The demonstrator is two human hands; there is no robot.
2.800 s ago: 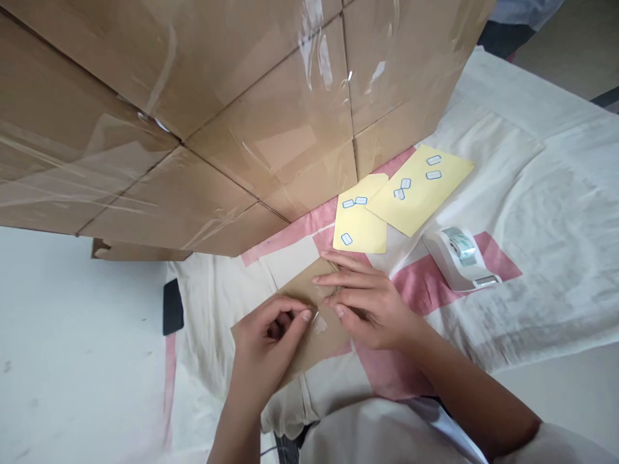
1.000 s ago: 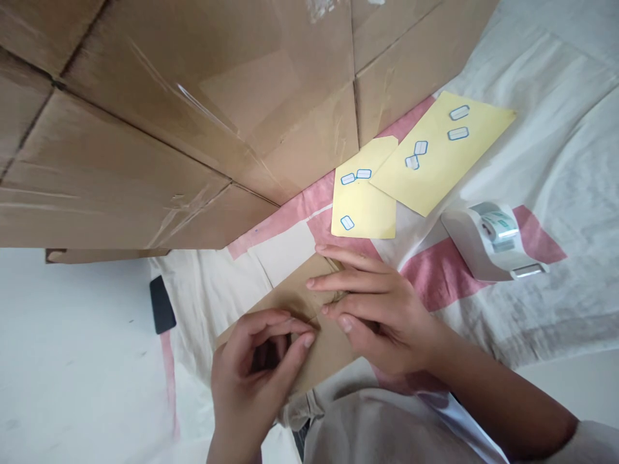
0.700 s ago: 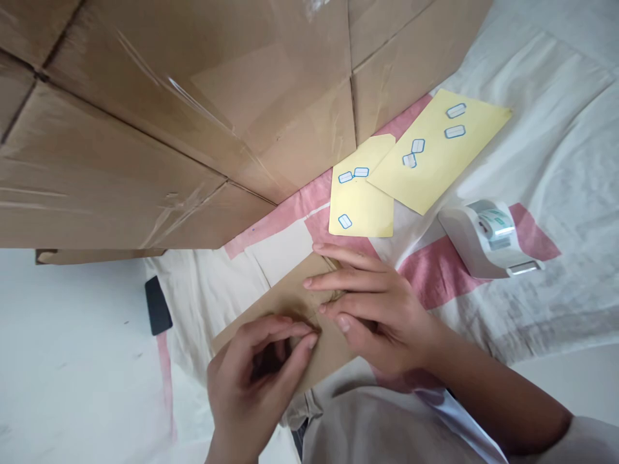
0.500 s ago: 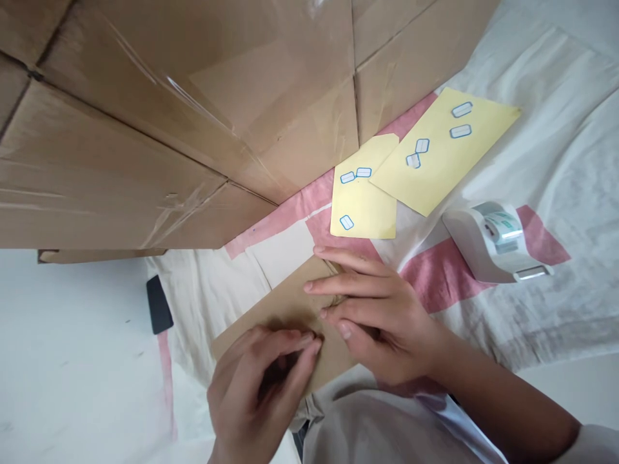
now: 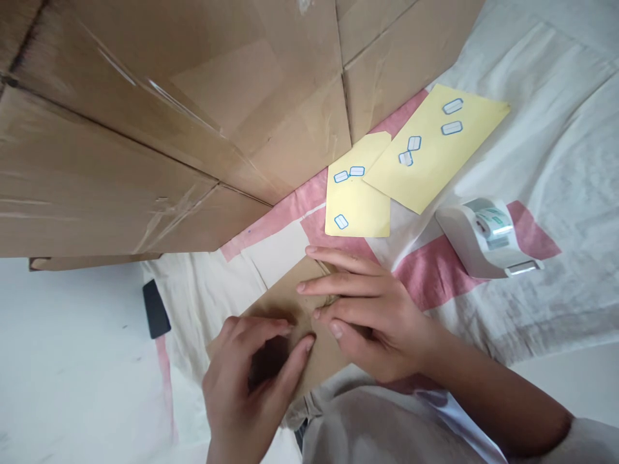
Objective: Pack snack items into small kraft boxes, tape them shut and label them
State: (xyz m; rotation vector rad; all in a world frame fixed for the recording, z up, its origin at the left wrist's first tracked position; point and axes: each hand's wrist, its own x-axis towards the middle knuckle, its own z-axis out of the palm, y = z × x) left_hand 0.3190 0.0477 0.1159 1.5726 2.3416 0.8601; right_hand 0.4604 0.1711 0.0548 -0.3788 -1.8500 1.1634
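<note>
A flat brown piece of cardboard or kraft paper (image 5: 271, 301) lies at a slant under both hands; which of the two it is, I cannot tell. Over its left part, my left hand (image 5: 249, 377) is curved, thumb and forefinger apart, with the thumb tip on the brown surface. No object shows between those fingers. My right hand (image 5: 367, 316) rests across the right part with fingers stretched and spread, partly covering a creased or folded edge. A white sheet (image 5: 280, 252) sits just beyond the brown piece.
Large taped cardboard boxes (image 5: 193, 116) stand across the far left. Two yellow sheets (image 5: 358, 212) with blue-edged white labels overlap on the cloth (image 5: 546, 309). A white tape dispenser (image 5: 476, 248) stands at the right. A dark flat object (image 5: 155, 308) lies at the left.
My left thumb and forefinger have parted from a pinch, and the forefinger has moved left. My right hand stays in place on the brown piece. The whole view has shifted slightly.
</note>
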